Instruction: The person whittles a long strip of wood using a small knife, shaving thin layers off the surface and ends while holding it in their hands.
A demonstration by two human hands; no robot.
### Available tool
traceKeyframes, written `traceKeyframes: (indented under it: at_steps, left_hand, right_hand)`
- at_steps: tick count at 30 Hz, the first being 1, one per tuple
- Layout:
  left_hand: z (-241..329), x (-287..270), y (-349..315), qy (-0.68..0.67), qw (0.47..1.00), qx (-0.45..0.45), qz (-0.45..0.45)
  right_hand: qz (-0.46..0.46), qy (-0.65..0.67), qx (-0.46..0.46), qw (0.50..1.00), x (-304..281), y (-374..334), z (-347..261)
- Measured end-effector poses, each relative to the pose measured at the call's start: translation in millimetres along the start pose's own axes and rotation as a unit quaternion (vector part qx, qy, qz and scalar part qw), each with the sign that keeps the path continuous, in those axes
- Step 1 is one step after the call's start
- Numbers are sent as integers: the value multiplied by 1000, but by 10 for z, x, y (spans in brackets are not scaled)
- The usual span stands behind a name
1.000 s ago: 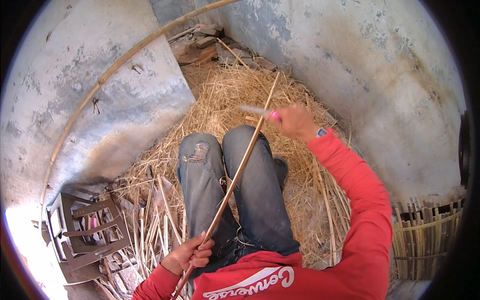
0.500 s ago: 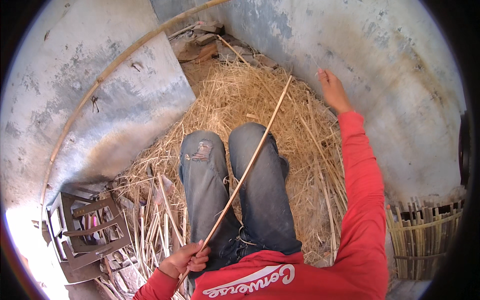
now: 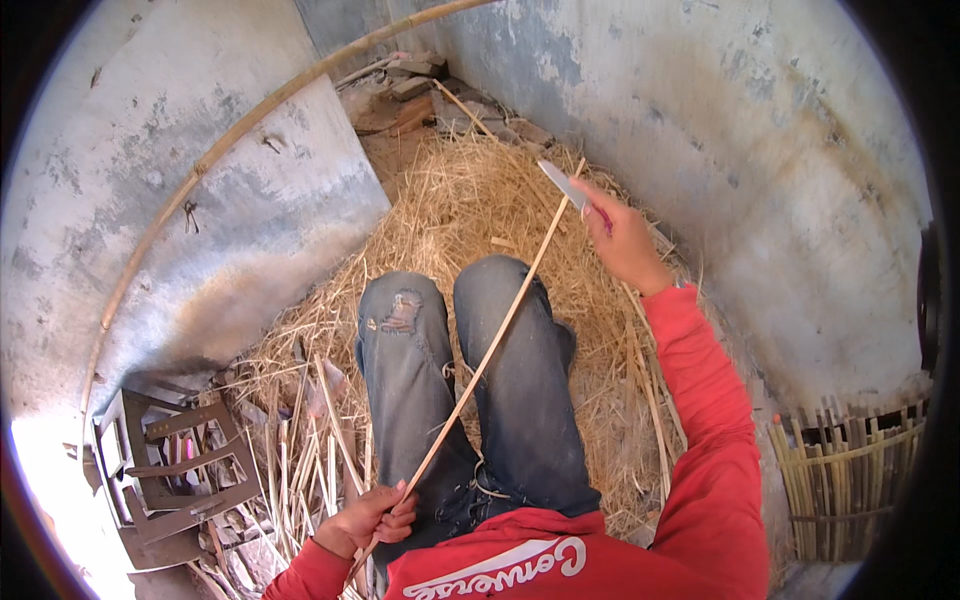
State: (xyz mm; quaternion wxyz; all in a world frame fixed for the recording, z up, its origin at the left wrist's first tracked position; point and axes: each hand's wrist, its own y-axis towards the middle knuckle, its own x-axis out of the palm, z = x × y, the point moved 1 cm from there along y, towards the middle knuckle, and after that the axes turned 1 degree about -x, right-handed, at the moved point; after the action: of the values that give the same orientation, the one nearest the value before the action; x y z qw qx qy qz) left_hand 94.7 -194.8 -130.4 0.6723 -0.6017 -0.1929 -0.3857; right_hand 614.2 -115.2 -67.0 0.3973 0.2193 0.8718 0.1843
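A long, thin, pale bamboo strip (image 3: 480, 370) slants across my jeans, from my lap up past my right knee. Its lower end is gripped by my left hand (image 3: 372, 519), fingers wrapped around it beside my left hip. At the far end, my right hand (image 3: 625, 238) is closed around the handle of a knife (image 3: 563, 184). The knife's blade points up and left and crosses the strip near its tip. Whether the edge touches the strip, I cannot tell.
Pale shavings (image 3: 470, 195) cover the floor ahead and around my legs. A brown wooden frame (image 3: 190, 465) lies at the left, beside several loose strips (image 3: 310, 470). A bamboo basket (image 3: 845, 485) stands at the right. A bent pole (image 3: 240, 118) leans along the wall.
My right hand has come down and left from near the wall, bringing the knife to the strip's far end. My left hand keeps its hold in nearly the same place.
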Motion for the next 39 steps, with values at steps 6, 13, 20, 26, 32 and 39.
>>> traceKeyframes:
  at_steps: [6, 13, 20, 26, 32, 39]
  left_hand:
    - [-7, -35, -4, 6, 1000, -10, 21]
    - [65, 89, -5, -26, 999, -22, -5]
    - [38, 169, 21, -24, 1000, -10, -10]
    - [92, 218, 189, -50, 998, -10, -46]
    - [242, 297, 371, -26, 997, 2, -75]
    - [425, 357, 446, -3, 997, -3, -79]
  right_hand:
    - [-8, -27, 4, 1000, 32, 17, 99]
    - [-67, -41, -23, 997, 254, -269, -173]
    - [-94, -4, -30, 995, 376, -479, -324]
    - [-109, 29, -33, 993, 367, -586, -319]
    - [-112, 33, 19, 993, 350, -726, -496]
    - [40, 90, 3, 995, 356, -636, -306]
